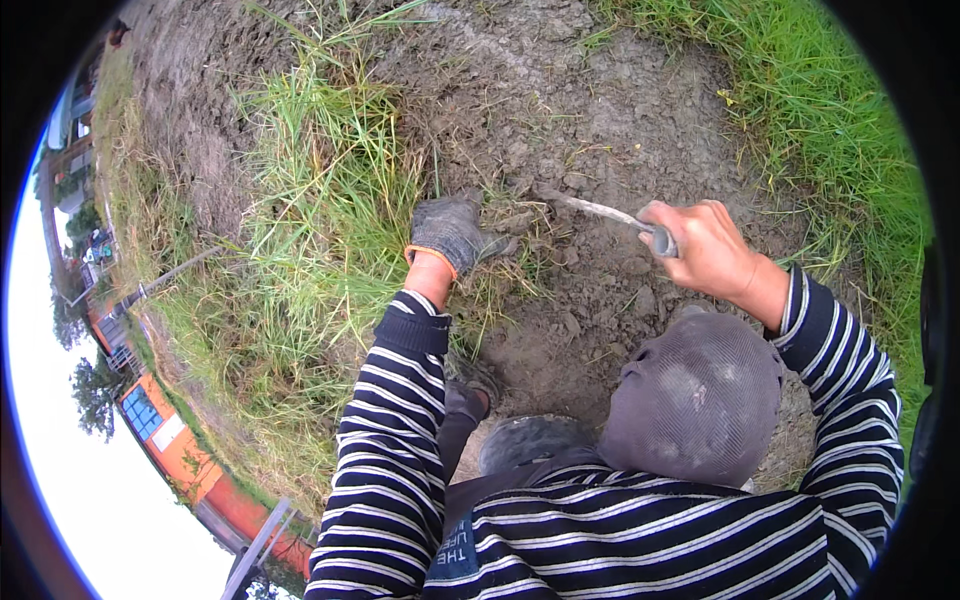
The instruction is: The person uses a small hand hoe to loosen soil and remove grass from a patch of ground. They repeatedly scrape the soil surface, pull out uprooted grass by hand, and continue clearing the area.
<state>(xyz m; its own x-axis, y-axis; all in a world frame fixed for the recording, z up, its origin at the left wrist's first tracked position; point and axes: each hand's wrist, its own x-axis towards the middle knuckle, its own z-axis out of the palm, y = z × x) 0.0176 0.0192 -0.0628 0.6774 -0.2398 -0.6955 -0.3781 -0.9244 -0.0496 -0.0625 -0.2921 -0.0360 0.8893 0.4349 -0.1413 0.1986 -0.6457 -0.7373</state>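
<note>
My left hand (454, 232) wears a grey knit glove with an orange cuff edge. It is low over the soil at the edge of a clump of tall grass (330, 172). Its thumb points away from the fingers, beside loose uprooted weeds (525, 225); whether the fingers grip any stems is hidden. My bare right hand (705, 244) is closed around the tubular end of a slim, slightly curved metal hand tool (596, 208). The tool's far end meets the dirt just right of the gloved hand, and its tip is hard to make out.
Bare, cloddy soil (630, 112) spreads ahead, with green grass (817, 97) along the right. My bent knee (694, 397) in grey trousers is below the right hand. A pole (169, 279) stands at left, before an orange building (169, 435).
</note>
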